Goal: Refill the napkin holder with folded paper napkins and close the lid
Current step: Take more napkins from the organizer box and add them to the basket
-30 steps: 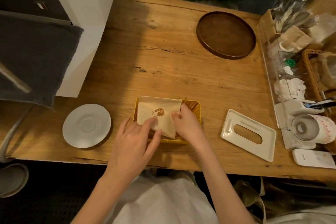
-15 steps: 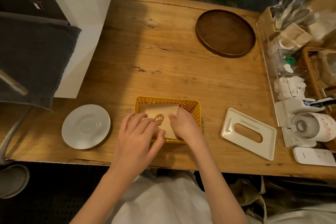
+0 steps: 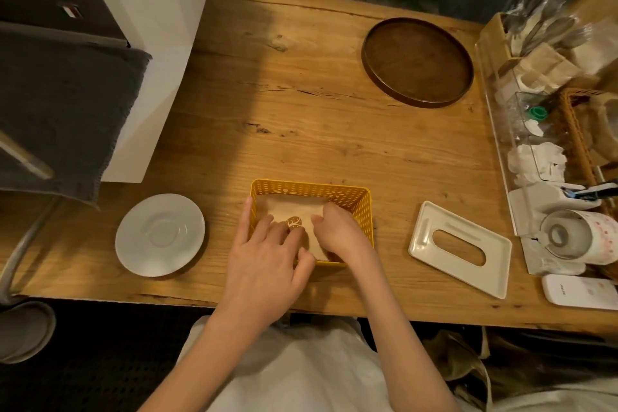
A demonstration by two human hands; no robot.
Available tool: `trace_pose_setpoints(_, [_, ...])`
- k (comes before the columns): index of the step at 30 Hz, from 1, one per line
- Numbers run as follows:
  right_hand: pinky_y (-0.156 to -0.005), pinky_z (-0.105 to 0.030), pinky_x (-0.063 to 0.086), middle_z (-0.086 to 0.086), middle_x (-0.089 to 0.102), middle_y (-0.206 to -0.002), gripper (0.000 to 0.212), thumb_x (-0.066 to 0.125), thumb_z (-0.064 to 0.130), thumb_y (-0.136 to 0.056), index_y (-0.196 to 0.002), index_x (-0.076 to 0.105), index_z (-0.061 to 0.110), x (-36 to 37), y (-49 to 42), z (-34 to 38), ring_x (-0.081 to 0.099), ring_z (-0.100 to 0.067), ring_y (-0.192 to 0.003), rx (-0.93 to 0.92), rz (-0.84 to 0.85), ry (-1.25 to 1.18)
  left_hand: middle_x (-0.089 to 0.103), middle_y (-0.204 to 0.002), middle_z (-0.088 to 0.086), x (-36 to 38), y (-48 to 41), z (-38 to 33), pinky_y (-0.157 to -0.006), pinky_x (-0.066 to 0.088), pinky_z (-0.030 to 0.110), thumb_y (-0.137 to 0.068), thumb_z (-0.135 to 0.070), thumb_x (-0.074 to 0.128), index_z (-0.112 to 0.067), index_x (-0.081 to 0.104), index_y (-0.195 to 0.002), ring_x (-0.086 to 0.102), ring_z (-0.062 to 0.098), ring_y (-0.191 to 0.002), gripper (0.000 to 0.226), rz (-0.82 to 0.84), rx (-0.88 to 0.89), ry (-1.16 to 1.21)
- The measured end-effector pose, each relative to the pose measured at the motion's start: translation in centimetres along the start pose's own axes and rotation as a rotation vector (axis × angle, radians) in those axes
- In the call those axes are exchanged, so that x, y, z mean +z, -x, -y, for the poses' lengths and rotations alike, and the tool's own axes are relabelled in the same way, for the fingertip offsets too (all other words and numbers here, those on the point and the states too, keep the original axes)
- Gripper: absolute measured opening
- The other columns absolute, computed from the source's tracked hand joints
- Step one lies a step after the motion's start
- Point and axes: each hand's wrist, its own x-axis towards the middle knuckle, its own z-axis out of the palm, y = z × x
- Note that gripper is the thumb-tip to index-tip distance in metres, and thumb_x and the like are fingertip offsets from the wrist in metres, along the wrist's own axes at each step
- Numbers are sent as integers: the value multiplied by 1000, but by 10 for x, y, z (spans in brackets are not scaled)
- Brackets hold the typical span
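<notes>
A yellow perforated napkin holder (image 3: 347,197) stands near the table's front edge. Inside it lie beige folded napkins (image 3: 291,209) with a brown round print. My left hand (image 3: 267,254) reaches over the holder's left side, its straight fingers pressing on the napkins, with one finger outside the left wall. My right hand (image 3: 337,231) is inside the holder on the right, fingers bent down onto the napkins. The white lid (image 3: 424,244) with an oval slot lies flat on the table, right of the holder.
A white saucer (image 3: 160,235) sits left of the holder. A round dark wooden tray (image 3: 418,62) lies at the back right. Clear organisers with cutlery and packets (image 3: 535,130), a tipped cup (image 3: 582,237) and a white device (image 3: 582,291) line the right edge. A white box (image 3: 150,43) stands at the left.
The napkins stuck up above the holder's rim a second ago; both hands have pushed them down, and they now lie flat inside.
</notes>
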Motion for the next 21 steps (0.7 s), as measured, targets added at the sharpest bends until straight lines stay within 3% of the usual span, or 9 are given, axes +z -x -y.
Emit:
trace_pose_setpoints(9, [-89, -33, 42, -15, 53, -132, 34, 40, 22, -103, -131, 48, 2, 2, -1, -1, 52, -29, -119, -25, -7, 51, 70, -66, 4, 2, -5, -4, -119, 9, 52, -91, -33, 27, -17, 73, -72, 65, 23, -83, 53, -14, -37, -75])
trace_pose_setpoints(15, [-77, -29, 38, -16, 55, -131, 33, 45, 16, -101, -131, 40, 4, 2, 1, -5, 54, -30, -118, -27, -6, 73, 70, -64, 2, 6, -6, -4, -119, 8, 51, -90, -33, 32, -18, 74, -71, 65, 19, -81, 49, -37, -49, -64])
trace_pose_setpoints(18, [-78, -30, 40, -16, 55, -129, 34, 46, 16, -100, -132, 38, 4, 3, 1, -6, 55, -31, -117, -30, -14, 52, 70, -63, 1, 6, -6, -4, -118, 11, 53, -90, -33, 33, -18, 74, -70, 65, 20, -82, 48, -43, -46, -64])
trace_pose_setpoints(21, [-84, -32, 43, -17, 57, -126, 32, 43, 23, -102, -126, 47, 1, 3, 1, -5, 55, -31, -115, -29, -67, 17, 69, -64, 0, 5, -6, -5, -118, 10, 53, -91, -33, 31, -19, 73, -71, 65, 20, -81, 49, -41, -49, -77])
